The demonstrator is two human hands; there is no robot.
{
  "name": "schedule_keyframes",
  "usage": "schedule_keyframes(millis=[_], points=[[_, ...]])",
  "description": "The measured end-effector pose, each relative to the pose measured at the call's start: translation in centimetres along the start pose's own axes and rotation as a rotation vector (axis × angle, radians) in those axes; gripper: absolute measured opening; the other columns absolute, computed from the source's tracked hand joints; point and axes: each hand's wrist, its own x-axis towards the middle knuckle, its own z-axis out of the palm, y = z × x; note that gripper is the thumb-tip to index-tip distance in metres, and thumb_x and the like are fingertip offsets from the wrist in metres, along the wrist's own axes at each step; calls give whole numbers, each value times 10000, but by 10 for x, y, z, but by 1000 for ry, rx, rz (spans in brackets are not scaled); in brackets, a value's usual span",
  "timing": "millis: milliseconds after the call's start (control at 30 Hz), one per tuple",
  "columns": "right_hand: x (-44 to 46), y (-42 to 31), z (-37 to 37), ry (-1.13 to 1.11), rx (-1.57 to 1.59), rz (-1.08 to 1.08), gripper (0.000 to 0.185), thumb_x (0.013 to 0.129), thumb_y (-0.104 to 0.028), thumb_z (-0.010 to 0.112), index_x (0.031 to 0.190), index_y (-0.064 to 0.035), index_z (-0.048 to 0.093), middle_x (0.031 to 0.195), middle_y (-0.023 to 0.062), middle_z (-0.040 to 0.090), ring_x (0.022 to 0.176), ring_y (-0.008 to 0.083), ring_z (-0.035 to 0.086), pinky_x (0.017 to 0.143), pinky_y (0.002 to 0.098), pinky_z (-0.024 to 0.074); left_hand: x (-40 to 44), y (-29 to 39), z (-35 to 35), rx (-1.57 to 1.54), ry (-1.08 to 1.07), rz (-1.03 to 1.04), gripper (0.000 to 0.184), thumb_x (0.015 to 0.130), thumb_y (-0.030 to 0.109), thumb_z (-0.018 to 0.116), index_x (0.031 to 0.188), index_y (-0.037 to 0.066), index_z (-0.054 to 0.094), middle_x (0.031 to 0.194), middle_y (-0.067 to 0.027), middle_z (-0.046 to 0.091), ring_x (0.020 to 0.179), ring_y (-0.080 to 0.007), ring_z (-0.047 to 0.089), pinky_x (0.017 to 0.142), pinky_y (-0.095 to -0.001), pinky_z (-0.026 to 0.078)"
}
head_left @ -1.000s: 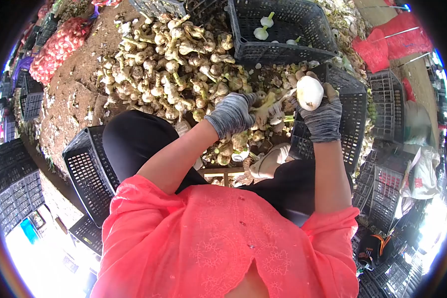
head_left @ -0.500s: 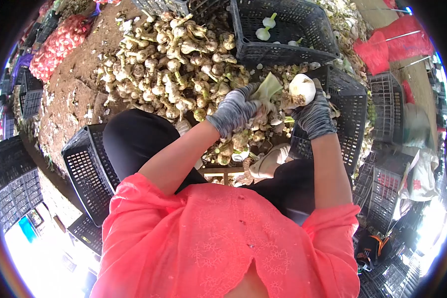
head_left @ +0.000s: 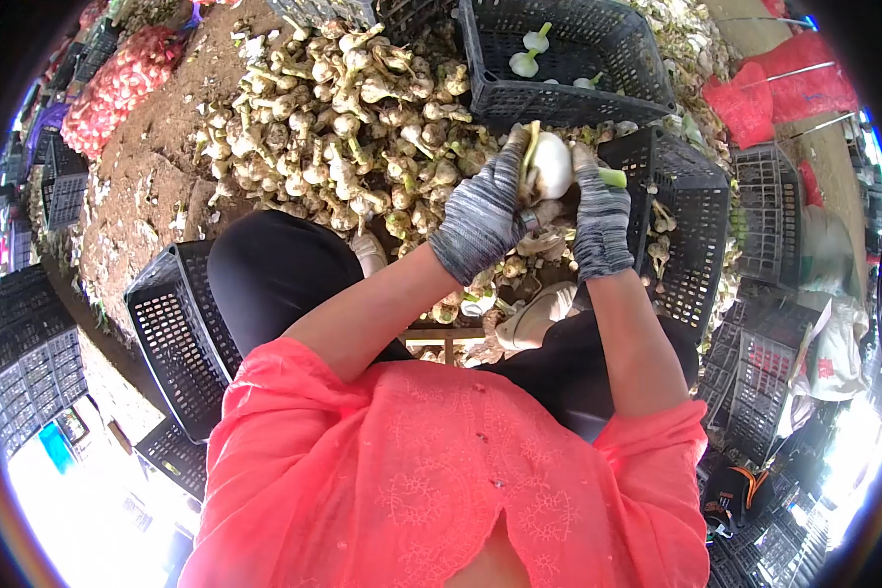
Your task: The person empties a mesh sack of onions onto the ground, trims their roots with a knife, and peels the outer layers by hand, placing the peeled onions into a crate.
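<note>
Between my two gloved hands is a large white garlic bulb, its outer skin partly off. My left hand is closed at the bulb's left side, with a yellowish strip of skin by its fingertips. On the other side my right hand grips the bulb, and a pale green stem sticks out to the right past its fingers. Both hands wear grey striped gloves. A big heap of unpeeled garlic lies beyond my left hand.
A black crate ahead holds a few clean white bulbs. Another black crate, tilted, stands by my right hand with some garlic in it. An additional crate sits left of my knee. Red net sacks lie at far right.
My left hand has moved up and right to the bulb, and the leafy skin it held has left its fingers. My right hand has turned the bulb, so its stem now points right.
</note>
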Motion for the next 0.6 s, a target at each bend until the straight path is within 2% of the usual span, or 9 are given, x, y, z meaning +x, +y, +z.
schedule_keyframes(millis=[133, 233, 267, 300, 367, 400, 433, 567, 600], points=[[10, -1, -14, -5, -86, 94, 252, 701, -289, 646, 743, -58, 556, 616, 54, 560, 398, 128, 497, 317, 237, 395, 3, -5, -8, 296, 76, 288, 412, 710, 161, 627, 1075, 45, 474, 867, -103, 577, 762, -208, 577, 656, -314, 466], [11, 6, -21, -75, -28, 153, 268, 739, -317, 585, 796, -55, 571, 596, 53, 561, 390, 133, 491, 312, 241, 377, 13, -16, -12, -111, 25, 95, 367, 715, 160, 590, 1041, 32, 480, 831, -138, 574, 694, -239, 576, 593, -317, 470], [13, 9, -22, -109, 25, 165, 294, 756, -334, 558, 835, -51, 574, 635, 54, 575, 420, 128, 501, 325, 240, 382, 17, -5, -14, -574, 86, -267, 255, 757, 107, 550, 998, 40, 502, 734, -84, 573, 617, -154, 561, 534, -251, 465], [14, 12, -23, -142, 77, 176, 324, 774, -352, 531, 874, -47, 577, 673, 55, 589, 449, 123, 511, 339, 239, 387, 21, 1, -23, -889, 194, -325, 201, 800, 108, 509, 987, 35, 495, 687, -45, 555, 584, -98, 533, 489, -201, 450], [16, 12, -25, -158, 109, 196, 323, 784, -341, 520, 916, -49, 565, 735, 49, 592, 470, 110, 508, 325, 206, 350, 26, -11, -38, -779, 77, -495, 202, 808, 168, 530, 946, 22, 512, 756, -45, 566, 617, -116, 556, 490, -209, 459], [14, 10, -26, -132, 102, 159, 325, 784, -344, 521, 917, -50, 566, 734, 50, 593, 470, 108, 510, 324, 201, 348, 25, -10, -35, -794, 112, -453, 211, 807, 179, 529, 951, 26, 508, 762, -51, 564, 623, -124, 560, 473, -215, 458], [14, 9, -26, -106, 98, 120, 326, 784, -346, 522, 917, -52, 566, 732, 50, 594, 471, 106, 511, 323, 195, 345, 21, -4, -27, -833, 145, -222, 233, 799, 193, 543, 960, 28, 505, 784, -68, 562, 631, -128, 557, 493, -227, 471], [4, 5, -25, -114, -10, 201, 303, 786, -367, 519, 853, -75, 565, 626, 43, 551, 411, 108, 455, 322, 226, 312, 7, 16, -15, -292, 29, 199, 467, 697, 210, 670, 1071, 27, 459, 894, -102, 565, 793, -185, 562, 744, -272, 454], [7, 11, -22, -74, 21, 270, 290, 792, -372, 509, 817, -86, 555, 582, 37, 522, 388, 116, 425, 330, 243, 299, 5, 16, -16, -168, -17, 158, 463, 686, 197, 678, 1058, 25, 461, 905, -96, 564, 790, -196, 565, 732, -276, 461]])
